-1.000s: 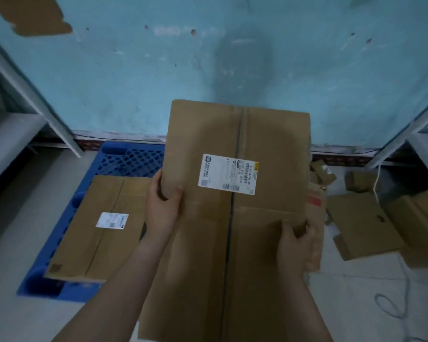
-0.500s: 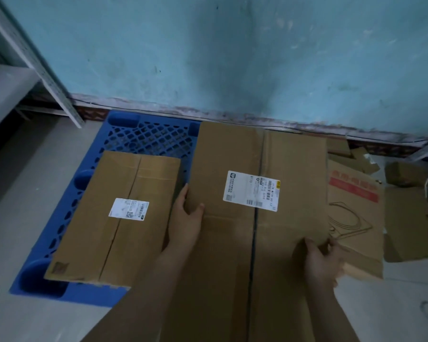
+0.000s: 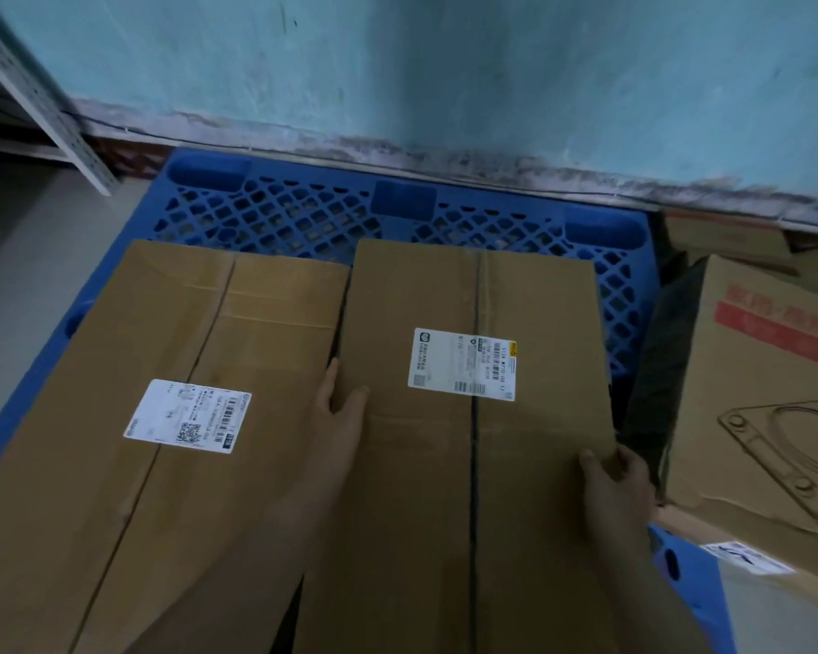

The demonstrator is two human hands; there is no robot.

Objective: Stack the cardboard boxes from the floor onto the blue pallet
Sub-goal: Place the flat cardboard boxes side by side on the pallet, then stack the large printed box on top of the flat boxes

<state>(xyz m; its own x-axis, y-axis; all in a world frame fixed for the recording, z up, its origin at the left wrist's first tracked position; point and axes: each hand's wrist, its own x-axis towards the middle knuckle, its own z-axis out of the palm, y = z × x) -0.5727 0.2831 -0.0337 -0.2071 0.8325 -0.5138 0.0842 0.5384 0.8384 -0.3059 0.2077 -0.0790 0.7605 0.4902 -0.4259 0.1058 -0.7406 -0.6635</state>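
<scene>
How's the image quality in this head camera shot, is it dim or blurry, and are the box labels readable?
Head view: dim, bluish, no glare; the wide-angle lens bows the wall base. Head view: labels on the right box and left box show barcodes, but fine print is soft. Head view: deep shadow beside the printed carton.

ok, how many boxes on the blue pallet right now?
2. The left box lies on the pallet, left side; the right box is beside it, gripped by the left hand and right hand. Further right, other boxes stand off it.
</scene>
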